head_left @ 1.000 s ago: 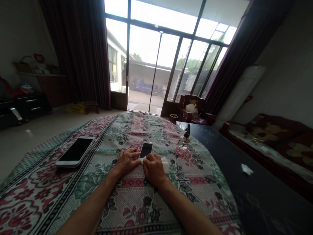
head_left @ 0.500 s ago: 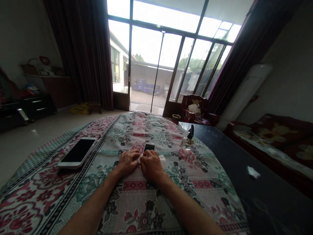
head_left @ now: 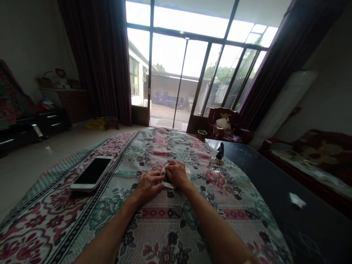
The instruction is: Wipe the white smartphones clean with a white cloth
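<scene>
A small phone (head_left: 166,180) lies on the flowered cloth (head_left: 165,227), mostly covered by my hands. My right hand (head_left: 177,173) rests on top of it with its fingers closed on a white wipe (head_left: 164,169) that shows at the fingertips. My left hand (head_left: 148,185) is curled against the phone's left edge and holds it in place.
A larger white phone (head_left: 92,173) lies screen up at the left of the cloth. A small glass bottle with a dark top (head_left: 219,157) stands at the cloth's right edge. A dark table (head_left: 275,198) with a scrap of white paper (head_left: 297,200) runs along the right.
My right hand has slid forward over the small phone with the wipe, covering the screen that showed before. My left hand has shifted along its left edge. The view has turned slightly left.
</scene>
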Demonstrator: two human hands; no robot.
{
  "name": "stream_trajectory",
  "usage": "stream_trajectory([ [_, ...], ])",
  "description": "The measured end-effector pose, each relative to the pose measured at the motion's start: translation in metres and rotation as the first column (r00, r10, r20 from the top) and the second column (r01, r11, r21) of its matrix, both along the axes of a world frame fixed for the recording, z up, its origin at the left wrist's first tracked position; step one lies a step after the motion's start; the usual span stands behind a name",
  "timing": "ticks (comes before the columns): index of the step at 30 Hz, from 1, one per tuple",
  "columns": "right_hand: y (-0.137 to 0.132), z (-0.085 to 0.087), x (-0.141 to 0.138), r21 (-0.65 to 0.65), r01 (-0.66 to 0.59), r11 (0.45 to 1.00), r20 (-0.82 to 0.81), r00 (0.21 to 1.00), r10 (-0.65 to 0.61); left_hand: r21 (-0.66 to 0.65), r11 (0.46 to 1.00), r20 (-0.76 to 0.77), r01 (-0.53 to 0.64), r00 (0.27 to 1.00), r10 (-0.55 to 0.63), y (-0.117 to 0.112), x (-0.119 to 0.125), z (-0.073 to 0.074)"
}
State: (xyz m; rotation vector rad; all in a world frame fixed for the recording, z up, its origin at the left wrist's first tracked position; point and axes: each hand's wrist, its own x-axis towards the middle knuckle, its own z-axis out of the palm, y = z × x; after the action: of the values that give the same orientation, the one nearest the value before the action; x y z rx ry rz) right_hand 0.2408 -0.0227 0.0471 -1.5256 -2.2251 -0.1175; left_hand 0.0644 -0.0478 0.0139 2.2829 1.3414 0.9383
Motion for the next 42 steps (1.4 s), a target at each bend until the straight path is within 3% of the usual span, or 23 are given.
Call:
stream_trajectory([
  [5,0.014,0.004,0.004,-0.043,0.059,0.997,0.004,0.998,-0.059,-0.009,1.000,-0.033,-0.006,0.999,0.005,0.000,0.000,-0.001],
  [11,0.019,0.008,0.023,-0.113,0.221,0.969,-0.029,0.974,-0.226,-0.034,0.999,-0.039,-0.017,0.999,0.016,0.000,0.001,0.000],
  [24,0.003,0.002,0.028,-0.120,0.348,0.930,-0.061,0.932,-0.356,-0.059,0.998,-0.047,-0.015,0.999,0.012,0.002,0.000,-0.001],
  [30,-0.018,-0.005,0.030,-0.074,0.270,0.960,-0.079,0.958,-0.275,-0.047,0.999,-0.004,0.000,1.000,0.000,0.002,0.001,-0.001],
  [42,-0.088,-0.006,0.029,0.006,0.015,1.000,-0.015,1.000,-0.014,-0.071,0.997,-0.013,-0.034,0.999,0.033,0.000,0.001,-0.002],
])
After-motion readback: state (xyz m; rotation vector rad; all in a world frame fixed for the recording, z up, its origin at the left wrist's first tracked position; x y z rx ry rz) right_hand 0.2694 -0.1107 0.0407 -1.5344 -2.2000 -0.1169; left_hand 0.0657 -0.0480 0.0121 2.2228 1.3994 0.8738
